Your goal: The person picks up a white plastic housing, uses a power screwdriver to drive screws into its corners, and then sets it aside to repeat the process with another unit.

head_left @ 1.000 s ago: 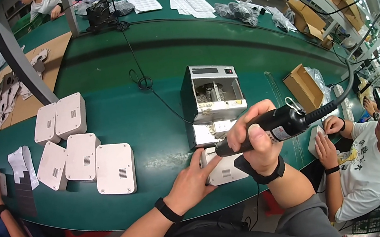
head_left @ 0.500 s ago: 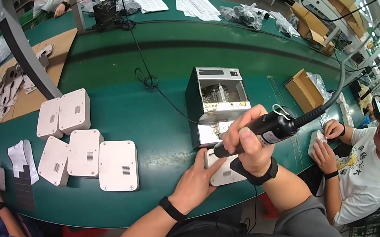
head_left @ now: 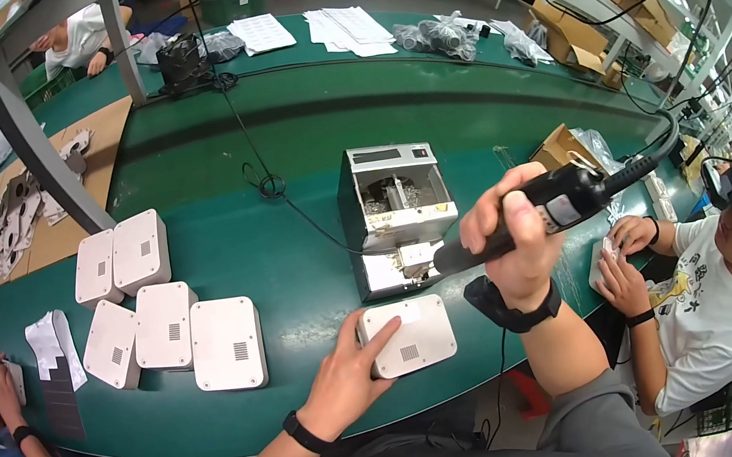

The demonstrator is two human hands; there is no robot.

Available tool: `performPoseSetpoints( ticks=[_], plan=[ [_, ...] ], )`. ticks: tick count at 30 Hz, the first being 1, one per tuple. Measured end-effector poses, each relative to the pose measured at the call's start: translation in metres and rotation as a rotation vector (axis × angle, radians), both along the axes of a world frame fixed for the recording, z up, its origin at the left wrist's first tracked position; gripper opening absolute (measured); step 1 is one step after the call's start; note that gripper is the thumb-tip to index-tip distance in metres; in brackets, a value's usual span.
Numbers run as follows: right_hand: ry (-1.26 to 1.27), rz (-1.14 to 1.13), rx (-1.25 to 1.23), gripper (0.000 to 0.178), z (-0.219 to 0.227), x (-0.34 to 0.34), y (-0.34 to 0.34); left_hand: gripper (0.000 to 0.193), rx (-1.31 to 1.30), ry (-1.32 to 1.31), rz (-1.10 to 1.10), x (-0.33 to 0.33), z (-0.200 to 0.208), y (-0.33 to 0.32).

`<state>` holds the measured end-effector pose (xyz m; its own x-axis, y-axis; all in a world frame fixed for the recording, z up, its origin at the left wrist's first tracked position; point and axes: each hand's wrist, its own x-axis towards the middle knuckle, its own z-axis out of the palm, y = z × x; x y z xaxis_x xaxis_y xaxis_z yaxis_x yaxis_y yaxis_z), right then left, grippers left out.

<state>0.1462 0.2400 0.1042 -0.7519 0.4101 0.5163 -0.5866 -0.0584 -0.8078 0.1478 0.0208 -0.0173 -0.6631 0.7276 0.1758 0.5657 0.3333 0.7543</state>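
Observation:
My left hand (head_left: 346, 381) grips the left side of a white plastic box (head_left: 426, 345), its index finger lying across the top. The box lies flat on the bench, with corner holes and a small slotted grille facing up. A black electric screwdriver (head_left: 563, 205) is held nearly level in my right hand (head_left: 517, 241), its fingers wrapped round the body. The screwdriver's front end points left at the outlet of a screw feeder (head_left: 393, 186), a metal box with a clear window. Its bit tip is hard to make out there.
Several more white boxes (head_left: 228, 346) lie at the left of the green bench (head_left: 290, 242). A cable from the screwdriver runs up right. Co-workers (head_left: 706, 296) sit at both sides, handling similar white parts. An open carton (head_left: 560, 147) stands right of the feeder.
My right hand has brought the screwdriver away from the box's upper left corner and forward to the screw feeder. My left hand stays on the box, now uncovered. The whole view has shifted.

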Motion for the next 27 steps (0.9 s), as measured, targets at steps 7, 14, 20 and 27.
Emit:
performPoseSetpoints(
  ticks=[7,14,20,27],
  plan=[
    [-0.109,0.005,0.061,0.020,-0.013,-0.009,0.009,0.084,-0.050,-0.067,0.074,-0.006,-0.001,-0.005],
    [-0.134,0.075,0.003,0.028,-0.009,0.041,0.005,0.086,-0.013,0.020,0.070,-0.017,-0.003,-0.004],
    [-0.133,0.091,0.023,0.033,-0.024,0.074,0.006,0.087,-0.052,-0.023,0.069,-0.011,-0.004,-0.004],
    [-0.141,0.085,-0.002,0.036,-0.037,0.078,0.008,0.087,-0.040,-0.014,0.075,-0.009,-0.002,-0.003]
  ],
)
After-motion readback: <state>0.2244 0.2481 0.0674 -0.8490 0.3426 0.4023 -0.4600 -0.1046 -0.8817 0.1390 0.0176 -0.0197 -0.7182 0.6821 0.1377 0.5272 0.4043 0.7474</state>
